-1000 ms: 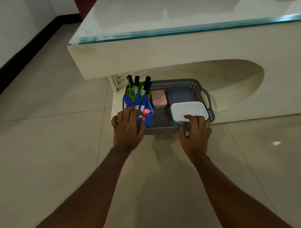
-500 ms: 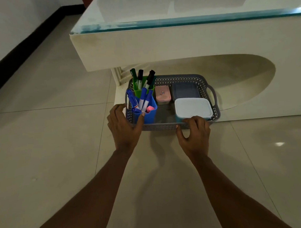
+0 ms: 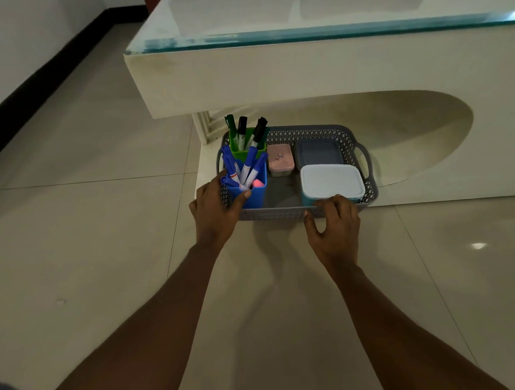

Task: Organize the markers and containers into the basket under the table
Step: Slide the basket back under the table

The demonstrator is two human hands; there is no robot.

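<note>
A person's two hands held a grey plastic basket low on the floor, at the mouth of the space beneath a glass-topped table. The left hand curled its fingers round the near-left corner, with the thumb lying against a blue cup just inside. The right hand pinched the near wall, fingers hooked over the rim and thumb spread on the outside.

A jerky push would likely tip the tall, narrow blue cup, or the green cup beyond the left fingers, and spill the loosely leaning markers. Their caps might also catch the table's underside.

The basket's walls were perforated lattice with loop handles. A white-lidded box sat against the right fingertips. Farther off were a grey box and a small pink box. All three were rounded rectangles with smooth lids. The floor was glossy tile.
</note>
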